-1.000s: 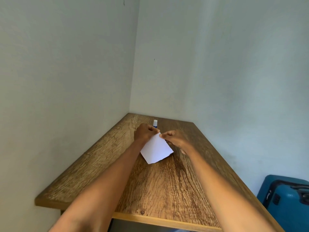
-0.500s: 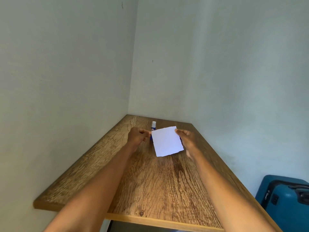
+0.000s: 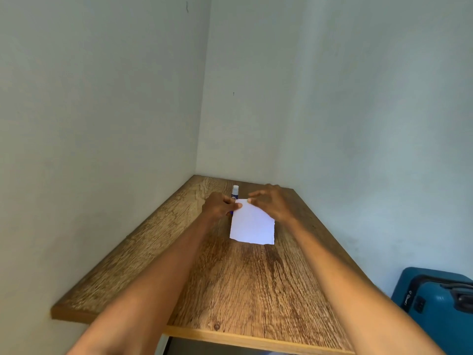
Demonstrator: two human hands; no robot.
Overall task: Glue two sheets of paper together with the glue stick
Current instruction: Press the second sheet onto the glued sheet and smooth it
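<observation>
A small white sheet of paper (image 3: pixel 252 224) hangs just above the far middle of the wooden table (image 3: pixel 230 283). My left hand (image 3: pixel 220 206) pinches its upper left corner. My right hand (image 3: pixel 271 203) hovers at the sheet's upper right, fingers spread and relaxed, its fingertips close to the top edge. A blue glue stick with a white cap (image 3: pixel 235 193) stands upright just behind the left hand, its lower part hidden by the fingers and the paper. Whether one or two sheets are in the hold, I cannot tell.
The table sits in a corner, with grey walls (image 3: pixel 102 124) close on the left and at the back. A teal suitcase (image 3: pixel 437 303) stands on the floor to the right of the table's near corner.
The right hand has let go of the sheet's right corner and spread its fingers. The sheet now hangs lower and more square, held by the left hand alone.
</observation>
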